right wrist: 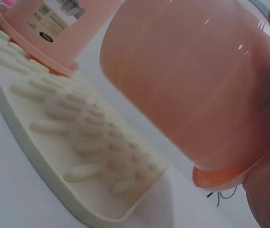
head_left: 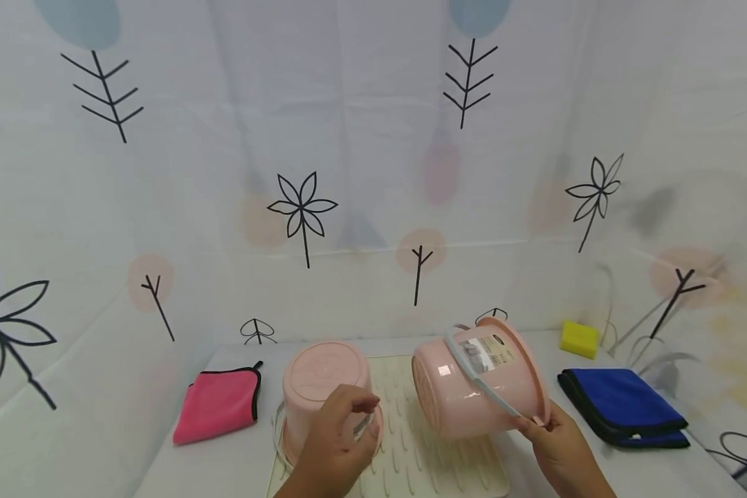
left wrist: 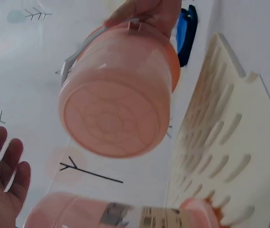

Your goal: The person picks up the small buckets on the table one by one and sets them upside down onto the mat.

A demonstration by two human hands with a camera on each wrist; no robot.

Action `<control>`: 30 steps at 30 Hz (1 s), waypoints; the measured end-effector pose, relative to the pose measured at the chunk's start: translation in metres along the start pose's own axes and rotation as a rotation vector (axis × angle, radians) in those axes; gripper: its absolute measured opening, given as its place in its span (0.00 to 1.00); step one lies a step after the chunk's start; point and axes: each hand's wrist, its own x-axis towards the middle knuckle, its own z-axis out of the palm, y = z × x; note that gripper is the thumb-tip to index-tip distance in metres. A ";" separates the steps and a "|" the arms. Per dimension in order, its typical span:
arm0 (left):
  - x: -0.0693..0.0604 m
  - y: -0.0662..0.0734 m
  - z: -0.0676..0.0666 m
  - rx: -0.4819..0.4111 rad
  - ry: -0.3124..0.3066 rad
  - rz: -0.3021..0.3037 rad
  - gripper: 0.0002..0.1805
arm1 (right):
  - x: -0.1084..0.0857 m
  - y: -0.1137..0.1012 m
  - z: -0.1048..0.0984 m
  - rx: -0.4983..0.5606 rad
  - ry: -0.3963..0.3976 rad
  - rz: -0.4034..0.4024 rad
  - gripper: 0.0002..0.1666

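Observation:
My right hand (head_left: pixel 563 449) grips the rim of a pink bucket (head_left: pixel 482 380), which is tilted on its side above the right part of a cream ridged mat (head_left: pixel 404 429). The bucket's grey handle (head_left: pixel 473 366) lies across its wall near a label. A second pink bucket (head_left: pixel 326 373) stands upside down on the mat's left part. In front of it is my left hand (head_left: pixel 342 443), its fingers bent loosely with a gap to the thumb. In the left wrist view, the left hand's fingers (left wrist: pixel 11 164) hold nothing, and the tilted bucket's base (left wrist: pixel 113 118) faces the camera.
A pink cloth (head_left: pixel 219 407) with black edging lies left of the mat. On the right are a folded blue cloth (head_left: pixel 622 404) and a yellow sponge (head_left: pixel 579 339). A patterned white curtain (head_left: pixel 373 138) hangs behind the white table (head_left: pixel 180 470).

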 end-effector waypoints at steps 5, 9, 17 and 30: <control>0.005 0.005 0.015 -0.036 -0.163 -0.217 0.23 | -0.002 -0.004 0.003 -0.048 -0.005 0.009 0.44; 0.008 0.005 0.026 -0.002 -0.184 -0.247 0.24 | -0.003 -0.007 0.005 -0.081 0.005 0.042 0.46; 0.021 0.001 0.045 0.080 -0.175 -0.390 0.41 | -0.003 -0.007 0.004 -0.059 -0.004 0.021 0.45; 0.024 -0.009 0.065 0.177 -0.273 -0.504 0.84 | -0.004 -0.006 0.002 0.006 -0.033 -0.009 0.43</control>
